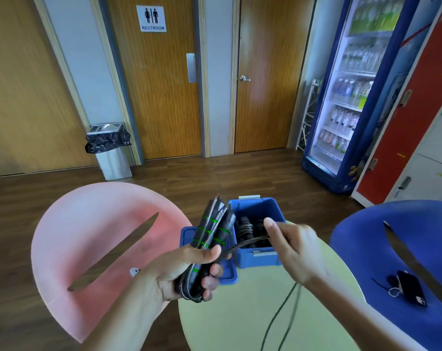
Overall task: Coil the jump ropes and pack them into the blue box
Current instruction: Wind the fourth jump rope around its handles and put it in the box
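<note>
My left hand (187, 272) grips two black jump rope handles with green rings (214, 229), held together and pointing up and away. My right hand (290, 245) pinches the dark rope cord (250, 241) that arcs from the handles over to it. The rest of the cord (283, 315) hangs down across the pale green round table (240, 320). The blue box (259, 257) stands open at the table's far edge, just behind both hands, with coiled black ropes (250, 230) inside. Its blue lid (227, 272) lies to its left, partly behind my left hand.
A pink chair (88, 236) stands left of the table, a blue chair (404, 249) to the right with a black phone (411, 288) on its seat. Beyond are a lined bin (111, 150), wooden doors and a drinks fridge (351, 97).
</note>
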A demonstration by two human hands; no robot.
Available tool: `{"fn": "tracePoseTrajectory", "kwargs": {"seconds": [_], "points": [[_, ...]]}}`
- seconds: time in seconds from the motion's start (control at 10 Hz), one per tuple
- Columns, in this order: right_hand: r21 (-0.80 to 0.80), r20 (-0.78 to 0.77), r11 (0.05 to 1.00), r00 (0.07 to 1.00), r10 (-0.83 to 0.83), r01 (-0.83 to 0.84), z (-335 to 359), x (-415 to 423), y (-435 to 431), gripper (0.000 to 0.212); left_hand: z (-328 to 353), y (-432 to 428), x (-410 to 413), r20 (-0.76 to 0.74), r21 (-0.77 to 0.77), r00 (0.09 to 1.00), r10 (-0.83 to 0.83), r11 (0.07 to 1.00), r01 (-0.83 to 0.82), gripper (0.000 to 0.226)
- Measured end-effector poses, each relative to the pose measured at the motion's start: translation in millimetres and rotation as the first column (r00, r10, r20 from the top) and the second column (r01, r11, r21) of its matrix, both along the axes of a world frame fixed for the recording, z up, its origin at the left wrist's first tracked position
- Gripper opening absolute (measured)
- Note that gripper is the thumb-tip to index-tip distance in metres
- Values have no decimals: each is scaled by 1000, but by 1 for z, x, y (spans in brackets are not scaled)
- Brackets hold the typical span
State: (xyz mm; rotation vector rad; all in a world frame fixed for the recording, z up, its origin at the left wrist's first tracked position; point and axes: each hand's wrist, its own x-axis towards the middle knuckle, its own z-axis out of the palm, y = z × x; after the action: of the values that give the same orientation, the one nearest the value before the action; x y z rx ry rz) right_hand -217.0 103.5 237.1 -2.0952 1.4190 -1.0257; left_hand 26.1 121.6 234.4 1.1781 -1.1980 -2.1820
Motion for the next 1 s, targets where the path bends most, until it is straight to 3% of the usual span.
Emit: {"fn": "tracePoseTrajectory", "kwargs": {"seconds": [0.1, 0.2, 0.3, 0.4, 0.5, 0.6, 0.7, 0.8, 0.9, 1.0], "points": [[-295, -188, 920, 960, 208, -257, 63, 20, 9, 47, 16, 11, -17, 137, -72, 986, -90, 992, 101, 74], [-252, -466, 835, 818, 338, -489, 104, 40, -2, 55, 35, 22, -35, 355, -210, 908, -220, 928, 307, 60], [47, -322, 801, 750, 578, -597, 119, 60, -12, 56, 54, 28, -41, 515, -379, 832, -207, 815, 438, 61], [344, 70, 650, 709, 702, -678, 120, 65, -17, 52, 68, 37, -38, 508, -535, 845, -169, 707, 463, 62], [508, 212, 578, 743, 634, -638, 54, 72, -40, 59, 72, 42, -35, 376, -677, 920, -107, 647, 352, 67], [519, 316, 643, 825, 468, -564, 12, 63, -48, 63, 72, 46, -30, 278, -644, 958, -69, 727, 239, 57], [484, 378, 721, 862, 338, -496, 37, 60, -31, 45, 67, 51, -24, 230, -661, 972, -51, 725, 195, 44], [481, 362, 759, 888, 282, -438, 31, 44, -14, 40, 74, 55, -18, 48, -678, 999, -22, 734, 49, 5], [509, 440, 749, 876, 198, -425, 10, 52, 0, 60, 71, 47, -11, -72, -644, 992, 104, 755, -125, 38], [502, 474, 733, 854, 212, -460, 10, 56, 17, 64, 62, 40, -10, -118, -571, 971, 210, 786, -239, 75]]}}
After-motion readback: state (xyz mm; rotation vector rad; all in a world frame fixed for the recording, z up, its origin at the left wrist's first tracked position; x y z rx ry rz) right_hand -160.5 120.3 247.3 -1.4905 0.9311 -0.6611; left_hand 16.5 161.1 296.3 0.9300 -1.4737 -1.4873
